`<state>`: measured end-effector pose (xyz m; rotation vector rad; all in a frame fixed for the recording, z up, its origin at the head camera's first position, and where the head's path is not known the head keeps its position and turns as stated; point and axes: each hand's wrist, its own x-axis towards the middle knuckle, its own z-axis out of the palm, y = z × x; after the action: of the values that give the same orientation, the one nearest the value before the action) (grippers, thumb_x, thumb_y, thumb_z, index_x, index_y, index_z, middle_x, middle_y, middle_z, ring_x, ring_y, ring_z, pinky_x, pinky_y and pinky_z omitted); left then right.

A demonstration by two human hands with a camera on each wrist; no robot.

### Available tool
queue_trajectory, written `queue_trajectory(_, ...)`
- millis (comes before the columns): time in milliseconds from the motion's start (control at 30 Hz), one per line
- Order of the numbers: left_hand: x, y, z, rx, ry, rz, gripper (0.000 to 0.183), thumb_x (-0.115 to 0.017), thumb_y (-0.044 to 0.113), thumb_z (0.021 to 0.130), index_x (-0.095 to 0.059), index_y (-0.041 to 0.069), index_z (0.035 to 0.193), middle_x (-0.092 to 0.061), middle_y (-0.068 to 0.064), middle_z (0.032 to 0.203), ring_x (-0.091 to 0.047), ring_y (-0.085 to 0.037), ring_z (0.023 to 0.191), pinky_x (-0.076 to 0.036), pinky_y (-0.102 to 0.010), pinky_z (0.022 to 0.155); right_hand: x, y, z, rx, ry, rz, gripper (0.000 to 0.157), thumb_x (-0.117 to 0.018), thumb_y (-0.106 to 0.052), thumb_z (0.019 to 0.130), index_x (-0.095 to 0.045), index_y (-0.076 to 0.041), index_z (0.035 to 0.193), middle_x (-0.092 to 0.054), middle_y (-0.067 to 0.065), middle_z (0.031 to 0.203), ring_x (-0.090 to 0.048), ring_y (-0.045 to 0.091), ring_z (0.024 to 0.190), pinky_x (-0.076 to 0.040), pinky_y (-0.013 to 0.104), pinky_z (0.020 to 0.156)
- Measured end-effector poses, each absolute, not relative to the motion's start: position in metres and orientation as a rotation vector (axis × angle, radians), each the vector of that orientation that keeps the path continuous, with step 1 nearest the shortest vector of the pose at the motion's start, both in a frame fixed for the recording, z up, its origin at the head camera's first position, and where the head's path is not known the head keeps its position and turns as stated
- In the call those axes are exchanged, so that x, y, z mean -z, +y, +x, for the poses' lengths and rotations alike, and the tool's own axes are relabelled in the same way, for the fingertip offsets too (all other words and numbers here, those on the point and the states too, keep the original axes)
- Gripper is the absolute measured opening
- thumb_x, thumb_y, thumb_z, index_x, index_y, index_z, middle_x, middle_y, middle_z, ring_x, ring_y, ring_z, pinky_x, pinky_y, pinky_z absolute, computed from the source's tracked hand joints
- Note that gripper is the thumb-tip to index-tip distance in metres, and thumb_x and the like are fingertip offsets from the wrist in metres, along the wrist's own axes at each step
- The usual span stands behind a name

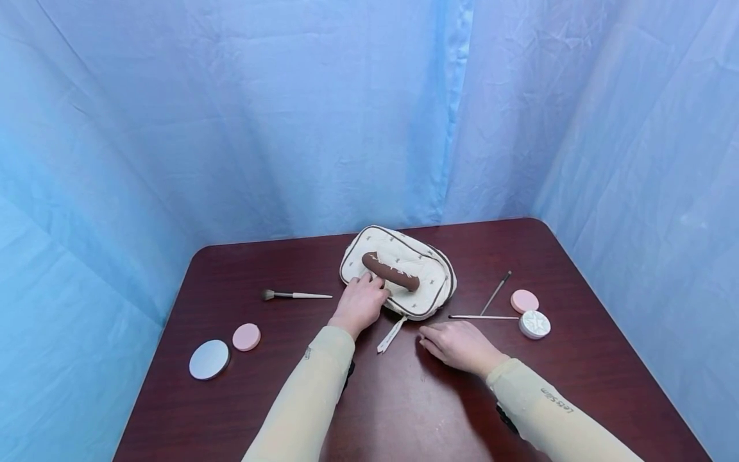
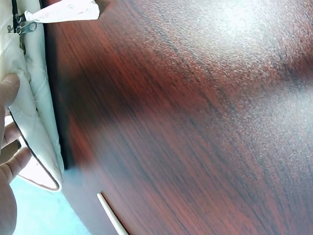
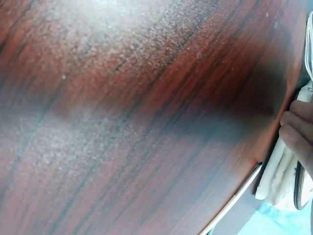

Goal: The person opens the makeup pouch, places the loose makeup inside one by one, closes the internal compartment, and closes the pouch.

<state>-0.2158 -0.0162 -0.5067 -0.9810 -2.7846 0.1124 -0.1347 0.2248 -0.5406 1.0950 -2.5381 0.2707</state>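
Note:
A cream quilted zip pouch [image 1: 430, 273] with dark piping and small bow prints lies on the table, a brown padded handle [image 1: 389, 273] across its top. My left hand [image 1: 362, 300] rests on the pouch's near left part, fingertips just below the handle. In the left wrist view its thumb [image 2: 10, 88] lies against the pouch near the metal zipper pulls [image 2: 27, 28]. A white ribbon tag [image 1: 391, 335] trails from the zipper. My right hand [image 1: 462, 346], fingers loosely bent, is low at the pouch's near right edge with nothing visible in it.
A makeup brush [image 1: 297, 295], a pink round case [image 1: 246, 337] and a white round case [image 1: 209, 359] lie left. At right are two thin brushes, one pale [image 1: 484, 317] and one dark [image 1: 496, 292], another pink case [image 1: 524, 301] and a silver embossed case [image 1: 534, 325]. Blue curtains surround the table.

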Motion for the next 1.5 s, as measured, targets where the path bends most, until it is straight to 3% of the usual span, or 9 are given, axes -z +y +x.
queue_trajectory(300, 0.503, -0.016, -0.218, -0.069, -2.787, -0.955, 0.020, -0.066, 0.016, 0.095, -0.079, 0.025, 0.107, -0.065, -0.001, 0.111, -0.056, -0.025, 0.107, -0.052, -0.043, 0.081, 0.548, 0.220, -0.135, -0.254, -2.483, 1.052, 0.024, -0.081, -0.015, 0.083, -0.069, -0.013, 0.104, -0.065, -0.007, 0.073, -0.065, 0.019, 0.059, -0.050, 0.039, 0.049)
queue_trajectory(800, 0.501, -0.016, -0.221, 0.003, -2.779, -0.937, 0.014, -0.066, 0.022, 0.099, -0.076, 0.024, 0.108, -0.061, -0.002, 0.111, -0.057, -0.024, 0.110, -0.052, -0.043, 0.084, 0.544, 0.199, -0.133, -0.384, -2.728, 0.764, 0.019, -0.079, -0.023, 0.089, -0.062, -0.015, 0.087, -0.063, 0.000, 0.067, -0.068, 0.026, 0.062, -0.050, 0.045, 0.050)
queue_trajectory(1033, 0.498, -0.014, -0.222, 0.040, -2.782, -0.928, 0.015, -0.068, 0.022, 0.097, -0.076, 0.023, 0.109, -0.061, -0.002, 0.114, -0.057, -0.025, 0.112, -0.051, -0.043, 0.085, 0.542, 0.192, -0.135, -0.612, -2.757, 0.596, 0.011, -0.079, -0.018, 0.090, -0.069, -0.013, 0.093, -0.069, 0.003, 0.072, -0.072, 0.030, 0.069, -0.054, 0.048, 0.061)
queue_trajectory(1233, 0.496, -0.015, -0.222, 0.057, -2.794, -0.918, 0.015, -0.069, 0.022, 0.097, -0.076, 0.023, 0.109, -0.061, -0.002, 0.115, -0.057, -0.025, 0.112, -0.051, -0.043, 0.085, 0.537, 0.186, -0.136, -0.860, -2.748, 0.481, 0.016, -0.077, -0.013, 0.090, -0.078, -0.006, 0.104, -0.078, 0.009, 0.093, -0.075, 0.031, 0.085, -0.058, 0.048, 0.075)
queue_trajectory(1367, 0.496, -0.015, -0.223, 0.068, -2.792, -0.911, 0.014, -0.069, 0.024, 0.097, -0.076, 0.024, 0.109, -0.060, -0.002, 0.113, -0.057, -0.024, 0.111, -0.051, -0.043, 0.084, 0.535, 0.184, -0.138, -1.026, -2.802, 0.310, 0.022, -0.077, -0.012, 0.090, -0.079, -0.004, 0.110, -0.078, 0.008, 0.101, -0.075, 0.026, 0.093, -0.058, 0.043, 0.084)
queue_trajectory(1500, 0.495, -0.016, -0.223, 0.078, -2.798, -0.905, 0.015, -0.069, 0.025, 0.097, -0.076, 0.024, 0.110, -0.060, -0.001, 0.113, -0.057, -0.024, 0.110, -0.051, -0.043, 0.084, 0.534, 0.180, -0.139, -1.309, -2.835, 0.121, 0.024, -0.075, -0.012, 0.092, -0.077, -0.001, 0.114, -0.078, 0.007, 0.088, -0.075, 0.019, 0.077, -0.060, 0.033, 0.072)
